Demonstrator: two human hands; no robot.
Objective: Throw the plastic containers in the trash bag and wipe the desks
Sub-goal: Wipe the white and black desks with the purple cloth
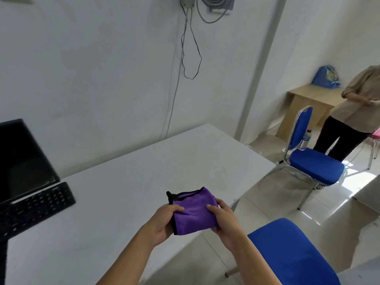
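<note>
Left hand (164,220) and right hand (223,218) each pinched one side of the folded purple cloth (194,212), held between them. Below them lay the white counter (127,182); the fold presumably readied a wiping pad.

The left hand (164,221) and the right hand (224,221) are seen bare; both forearms are shown uncovered to the view's lower edge.

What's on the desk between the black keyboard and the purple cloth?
Just bare white desk from the keyboard up to the left hand gripping the purple cloth, in the head view.
</note>
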